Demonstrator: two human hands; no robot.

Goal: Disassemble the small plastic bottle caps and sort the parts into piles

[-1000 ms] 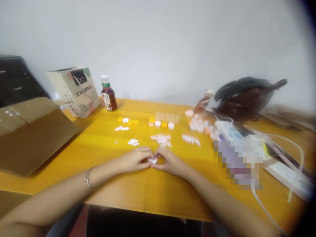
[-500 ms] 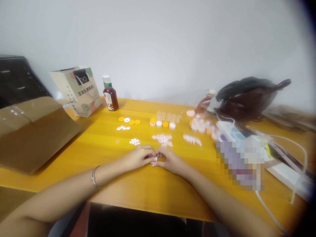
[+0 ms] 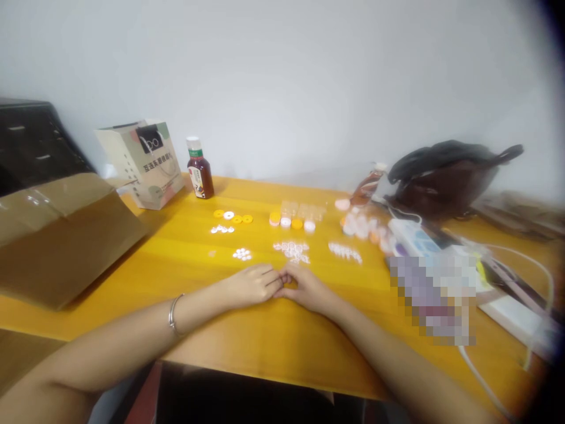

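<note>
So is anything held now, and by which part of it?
That can't be told: the left grip and right grip meet, hiding whatever may be between them.

I count two grips of mine, the left grip [image 3: 258, 284] and the right grip [image 3: 304, 287], with one bracelet [image 3: 172, 315], over one desk [image 3: 176, 259] bearing two bottles [image 3: 201, 176], one paper bag [image 3: 152, 168], one dark bag [image 3: 441, 179] and one box [image 3: 66, 241]. I count three yellow rings [image 3: 248, 219] and one white ring [image 3: 228, 215] at left, at least four small pieces [image 3: 231, 230] below them, and about eight white discs [image 3: 242, 254]. Mid-desk I make out two yellow caps [image 3: 297, 224] and at least two white caps [image 3: 309, 226], while the heap [image 3: 362, 224] at right is too blurred to count.
</note>
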